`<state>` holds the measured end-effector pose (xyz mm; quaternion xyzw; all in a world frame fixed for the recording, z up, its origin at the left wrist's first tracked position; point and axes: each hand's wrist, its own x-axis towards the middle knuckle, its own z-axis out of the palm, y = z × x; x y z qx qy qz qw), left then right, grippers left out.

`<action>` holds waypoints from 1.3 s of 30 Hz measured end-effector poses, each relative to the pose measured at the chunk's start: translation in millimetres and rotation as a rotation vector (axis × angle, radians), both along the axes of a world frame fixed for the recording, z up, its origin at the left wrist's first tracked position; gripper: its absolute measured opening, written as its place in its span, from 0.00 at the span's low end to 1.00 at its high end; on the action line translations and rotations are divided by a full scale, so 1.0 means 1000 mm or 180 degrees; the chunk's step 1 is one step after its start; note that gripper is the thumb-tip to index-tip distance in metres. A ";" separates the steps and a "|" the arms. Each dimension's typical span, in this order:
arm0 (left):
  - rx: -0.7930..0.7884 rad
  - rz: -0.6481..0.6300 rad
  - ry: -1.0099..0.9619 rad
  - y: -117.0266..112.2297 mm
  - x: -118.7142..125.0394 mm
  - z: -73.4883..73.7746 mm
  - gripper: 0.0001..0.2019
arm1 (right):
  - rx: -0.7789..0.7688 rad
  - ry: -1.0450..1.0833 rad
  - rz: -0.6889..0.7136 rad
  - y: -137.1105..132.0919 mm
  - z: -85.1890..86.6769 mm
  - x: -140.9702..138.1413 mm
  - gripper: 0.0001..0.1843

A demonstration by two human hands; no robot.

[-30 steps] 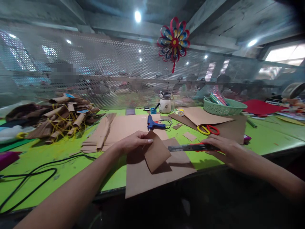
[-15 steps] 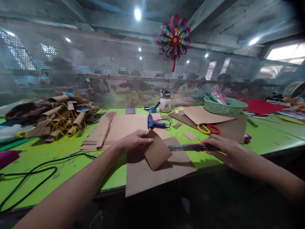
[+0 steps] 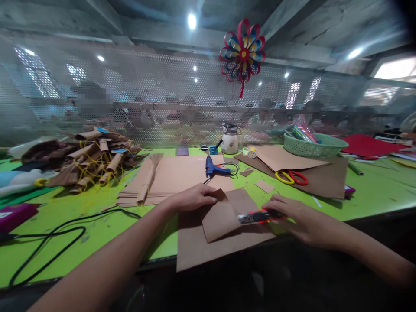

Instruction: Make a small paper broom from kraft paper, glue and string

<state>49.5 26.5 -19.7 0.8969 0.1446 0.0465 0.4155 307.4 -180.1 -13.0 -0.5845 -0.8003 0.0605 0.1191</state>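
My left hand (image 3: 197, 198) is closed on a folded piece of brown kraft paper (image 3: 221, 219), thumb on top at its upper left corner. Beneath that piece lies a larger brown paper sheet (image 3: 191, 255), its front corner jutting past the table edge. In my right hand (image 3: 292, 218) is a red and black utility knife (image 3: 256, 216), pointing left. Its tip is at the right edge of the folded piece; whether it touches the paper I cannot tell. A blue glue gun (image 3: 216, 167) rests just behind my left hand.
On the green table (image 3: 373, 195), scissors (image 3: 290, 177) lie by brown sheets at right, before a green basket (image 3: 315, 145). Tied brown paper rolls (image 3: 97, 160) pile up at left. A black cable (image 3: 81, 219) crosses the left side. A white jar (image 3: 230, 141) stands at the back.
My left hand has lowered the folded paper toward the sheet below. The knife has come down to its right edge and shows less of its length. The whole view has shifted slightly.
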 end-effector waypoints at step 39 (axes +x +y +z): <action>0.2225 -0.0351 -0.0064 -0.032 0.008 -0.018 0.11 | 0.0526 0.0089 0.0271 -0.012 -0.037 -0.007 0.19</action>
